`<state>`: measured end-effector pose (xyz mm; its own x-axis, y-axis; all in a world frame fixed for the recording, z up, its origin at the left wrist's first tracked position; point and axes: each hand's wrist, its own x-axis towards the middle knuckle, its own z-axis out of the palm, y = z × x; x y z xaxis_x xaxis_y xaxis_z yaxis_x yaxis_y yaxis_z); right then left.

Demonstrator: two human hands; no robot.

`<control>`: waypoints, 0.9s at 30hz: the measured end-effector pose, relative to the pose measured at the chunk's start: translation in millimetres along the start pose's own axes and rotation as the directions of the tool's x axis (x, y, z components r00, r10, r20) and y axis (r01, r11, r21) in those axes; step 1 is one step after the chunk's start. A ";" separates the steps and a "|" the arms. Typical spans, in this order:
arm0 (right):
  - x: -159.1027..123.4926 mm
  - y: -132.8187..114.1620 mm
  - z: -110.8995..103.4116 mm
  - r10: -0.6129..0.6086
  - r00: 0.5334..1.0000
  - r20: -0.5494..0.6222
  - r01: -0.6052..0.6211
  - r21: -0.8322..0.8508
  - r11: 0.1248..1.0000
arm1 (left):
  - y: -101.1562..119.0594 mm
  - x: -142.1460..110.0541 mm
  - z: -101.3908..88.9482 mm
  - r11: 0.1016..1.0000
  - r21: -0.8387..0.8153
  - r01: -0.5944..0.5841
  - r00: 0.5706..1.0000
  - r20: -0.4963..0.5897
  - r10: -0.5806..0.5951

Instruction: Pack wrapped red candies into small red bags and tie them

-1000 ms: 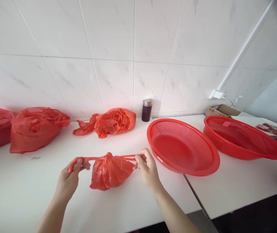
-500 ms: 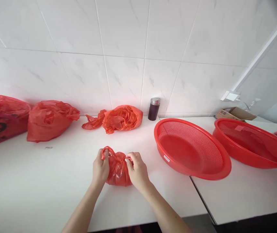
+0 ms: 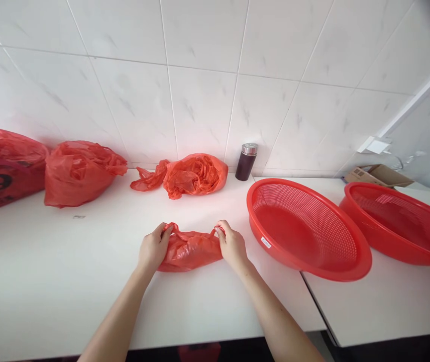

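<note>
A red plastic bag [image 3: 190,251] rests on the white table in front of me, its top pulled wide and its lower part bulging. What it contains cannot be made out. My left hand [image 3: 155,245] is closed on the bag's left handle. The right handle is pinched by my right hand [image 3: 233,244], thumb against fingers. Behind the bag, close to the wall, lies a crumpled red plastic bag [image 3: 196,175] with a loose twisted piece [image 3: 149,177] at its left.
Two red plastic colanders, one near [image 3: 305,226] and one farther right [image 3: 399,221], stand right of my hands. A dark flask [image 3: 246,162] stands by the tiled wall. Full red bags [image 3: 81,173] sit at the left. An open cardboard box [image 3: 379,175] is far right. A seam divides the tables.
My hands have moved apart, and the bag's gathered, knotted-looking top is now spread wide between them. The view has shifted slightly.
</note>
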<state>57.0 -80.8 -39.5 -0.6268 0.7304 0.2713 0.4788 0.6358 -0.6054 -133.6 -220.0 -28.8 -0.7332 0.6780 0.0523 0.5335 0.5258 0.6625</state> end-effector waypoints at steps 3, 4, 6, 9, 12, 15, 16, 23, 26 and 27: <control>4.1 4.2 10.7 0.014 1.000 0.017 -0.013 -0.050 0.999 | 0.1 5.0 3.3 0.994 0.103 0.027 0.999 0.019 -0.029; 5.0 5.6 14.4 0.019 0.999 0.026 -0.018 -0.067 0.998 | 0.0 7.9 3.9 0.990 0.138 0.033 0.999 0.032 -0.038; 7.3 8.0 20.8 0.033 0.999 0.041 -0.028 -0.105 0.994 | -0.3 15.4 5.1 0.979 0.201 0.037 0.996 0.069 -0.052; 13.5 10.6 27.4 0.053 0.997 0.049 -0.045 -0.160 0.986 | -1.1 28.0 7.7 0.962 0.271 0.035 0.991 0.113 -0.068; 21.6 11.9 31.8 0.072 0.996 0.046 -0.062 -0.194 0.979 | -1.7 36.2 12.1 0.948 0.316 0.030 0.993 0.100 -0.065; 27.4 12.4 35.6 0.092 0.995 0.039 -0.083 -0.196 0.977 | -2.0 38.4 16.3 0.941 0.336 0.027 0.997 0.061 -0.050; 28.2 12.5 36.7 0.099 0.995 0.035 -0.090 -0.188 0.978 | -2.1 38.4 17.5 0.941 0.337 0.026 0.998 0.049 -0.045; 26.0 15.7 34.0 0.188 0.980 -0.069 -0.188 0.004 0.982 | -7.3 36.8 17.5 0.966 0.249 0.070 0.998 -0.017 -0.068; 27.5 19.8 27.1 0.257 0.954 -0.153 -0.231 0.165 0.959 | -15.5 34.1 8.1 0.982 0.123 0.144 0.988 -0.070 -0.136; 28.7 21.3 24.8 0.275 0.945 -0.175 -0.235 0.219 0.947 | -18.6 32.0 3.7 0.984 0.063 0.167 0.983 -0.087 -0.162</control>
<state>34.0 -52.5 -63.1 -0.3530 0.9091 0.2210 0.4665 0.3758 -0.8007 -165.5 -206.2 -42.2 -0.8438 0.5365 0.0096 0.4286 0.6632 0.6136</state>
